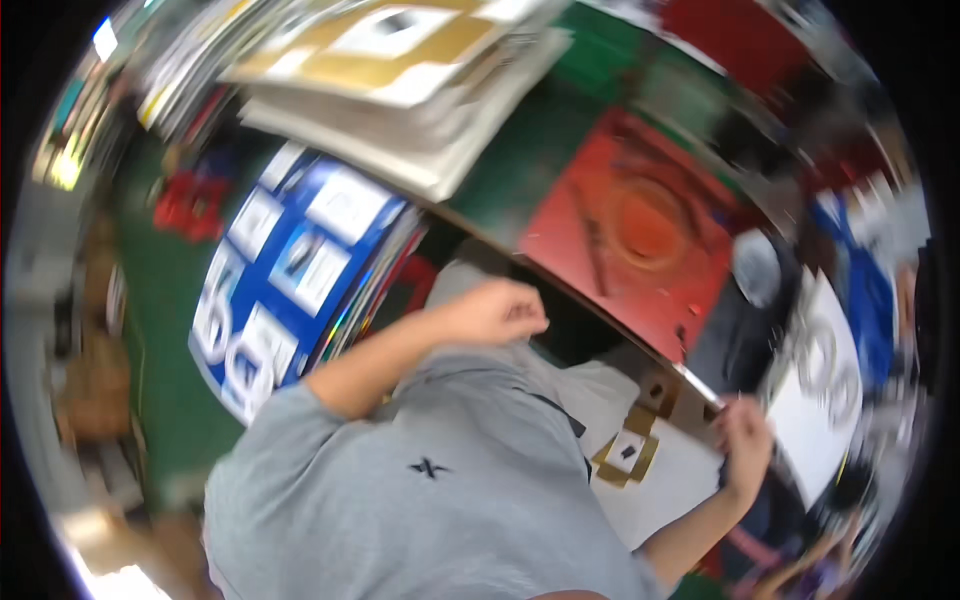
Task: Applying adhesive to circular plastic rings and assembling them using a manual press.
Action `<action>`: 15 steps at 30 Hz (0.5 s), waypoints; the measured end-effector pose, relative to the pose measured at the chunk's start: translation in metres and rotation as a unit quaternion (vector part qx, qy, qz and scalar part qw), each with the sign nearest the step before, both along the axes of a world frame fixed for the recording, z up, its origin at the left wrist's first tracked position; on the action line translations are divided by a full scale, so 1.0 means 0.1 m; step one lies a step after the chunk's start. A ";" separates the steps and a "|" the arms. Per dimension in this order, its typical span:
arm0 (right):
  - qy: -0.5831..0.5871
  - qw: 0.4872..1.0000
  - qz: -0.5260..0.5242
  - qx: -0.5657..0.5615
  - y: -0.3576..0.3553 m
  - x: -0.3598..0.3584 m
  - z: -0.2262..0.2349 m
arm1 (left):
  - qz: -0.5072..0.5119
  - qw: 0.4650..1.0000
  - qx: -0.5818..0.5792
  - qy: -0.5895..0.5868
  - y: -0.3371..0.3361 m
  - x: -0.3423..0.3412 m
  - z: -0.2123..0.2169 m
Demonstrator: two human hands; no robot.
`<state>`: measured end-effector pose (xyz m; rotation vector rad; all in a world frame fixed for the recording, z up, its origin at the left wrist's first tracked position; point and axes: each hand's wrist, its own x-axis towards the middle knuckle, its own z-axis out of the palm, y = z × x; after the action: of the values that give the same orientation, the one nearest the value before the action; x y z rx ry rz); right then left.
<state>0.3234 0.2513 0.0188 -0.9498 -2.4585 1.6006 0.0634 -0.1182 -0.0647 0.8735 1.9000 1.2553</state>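
My left hand (pixel 505 312) is in front of my grey shirt, its fingers curled into a loose fist with nothing seen in them. It is near the table's front edge, right of a stack of blue printed sheets (pixel 295 255). At the right, my right hand (pixel 745 445) is closed around the lower end of a slim whitish stick (pixel 703 386). The stick's far end points toward the near corner of a red square board (pixel 560 225) on the table. A round orange shape (pixel 645 225) and dark strips lie on that board. Motion blur hides finer detail.
Thick stacks of board with gold and white printing (pixel 390 45) stand on the green table at the back. A clear round container (pixel 757 268) and white sheets (pixel 825 375) are to the right. A red item (pixel 190 205) is at the far left.
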 end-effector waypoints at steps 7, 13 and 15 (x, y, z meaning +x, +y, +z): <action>-0.073 0.928 0.291 -0.221 -1.18 -0.77 -0.78 | 0.438 0.840 -0.187 0.260 -1.59 -0.52 0.55; -0.050 0.934 0.313 -0.163 -1.70 -1.14 -0.96 | 0.552 0.554 -0.576 0.237 -2.87 -0.10 0.47; -0.043 0.935 0.311 -0.166 -1.72 -1.19 -1.01 | 0.581 0.516 -0.614 0.140 -2.99 0.01 0.52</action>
<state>0.2048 0.0795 -0.0823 -0.2458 -2.7788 2.2514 0.0645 -0.4171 -0.0123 -1.2409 2.8812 -0.1470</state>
